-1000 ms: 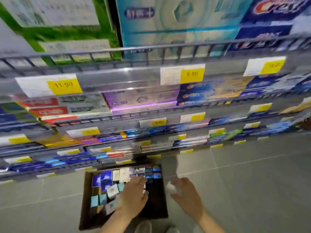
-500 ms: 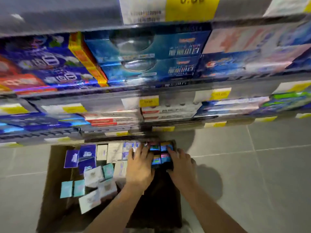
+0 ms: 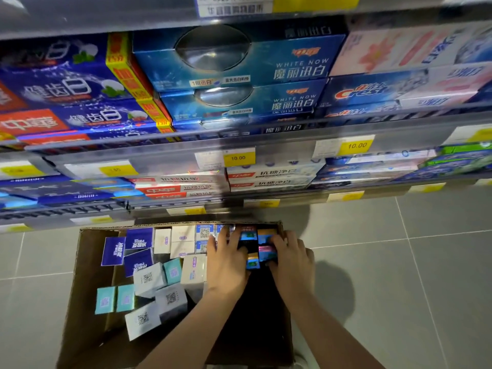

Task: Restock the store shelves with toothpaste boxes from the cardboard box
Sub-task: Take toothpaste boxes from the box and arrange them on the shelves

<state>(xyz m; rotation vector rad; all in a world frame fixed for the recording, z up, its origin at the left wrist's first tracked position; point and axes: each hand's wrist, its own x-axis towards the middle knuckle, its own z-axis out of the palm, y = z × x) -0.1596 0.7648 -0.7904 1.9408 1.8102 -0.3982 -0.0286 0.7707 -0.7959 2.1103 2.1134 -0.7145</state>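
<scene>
boxes (image 3: 259,249) stand on end in the carton's (image 3: 87,275) far right corner | your left hand (image 3: 226,259) and right hand (image 3: 291,259) curl onto them from either side, grip forming | carton holds many more, none lifted yet | shelves (image 3: 239,139) above look well filled; restocking mostly ahead

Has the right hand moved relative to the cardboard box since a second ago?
Yes. The right hand went from outside the cardboard box rim into its far right corner.
</scene>
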